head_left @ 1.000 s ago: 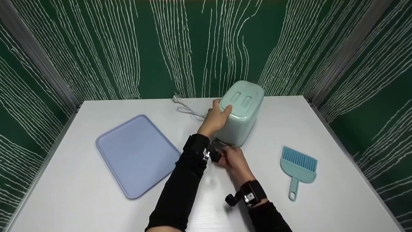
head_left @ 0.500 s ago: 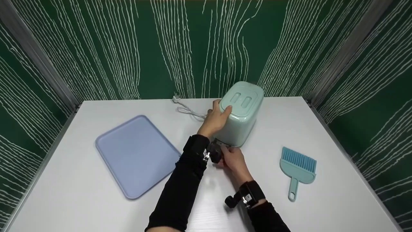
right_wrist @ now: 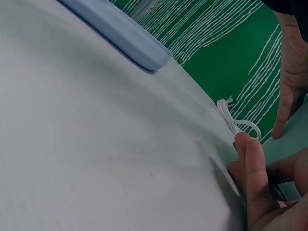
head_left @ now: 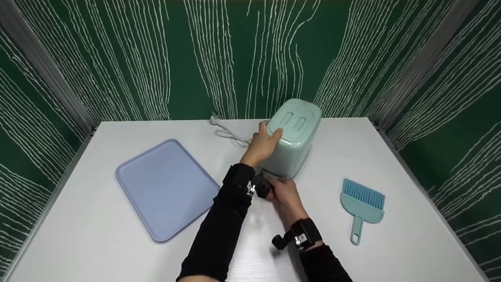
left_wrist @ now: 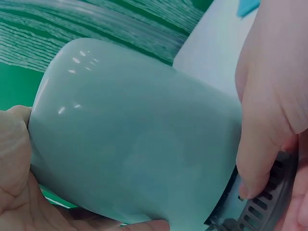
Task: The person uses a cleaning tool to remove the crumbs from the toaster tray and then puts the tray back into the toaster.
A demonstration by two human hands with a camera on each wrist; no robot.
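A mint-green toaster (head_left: 293, 156) with a lid bearing two oblong recesses stands at the back of the table, turned at an angle. My left hand (head_left: 261, 148) grips its upper left corner, thumb on the lid's edge; in the left wrist view that hand wraps the rounded body (left_wrist: 134, 130). Low at the near end, my right hand (head_left: 287, 196) pinches a dark slotted piece (left_wrist: 257, 207) at the base, its thumb on one side. In the right wrist view the fingers (right_wrist: 257, 178) curl under, hiding most of the piece. Whether it is fully seated I cannot tell.
A blue-violet tray (head_left: 168, 192) lies to the left, partly under my left sleeve. Behind, a white cord with a plug (head_left: 214, 120) runs from the toaster. At the right is a teal hand brush (head_left: 362, 211). Green walls edge the white table (head_left: 411, 243).
The dark piece beside my right hand shows less in the head view than one second ago. My right hand has shifted very slightly; the left hand and toaster keep their places.
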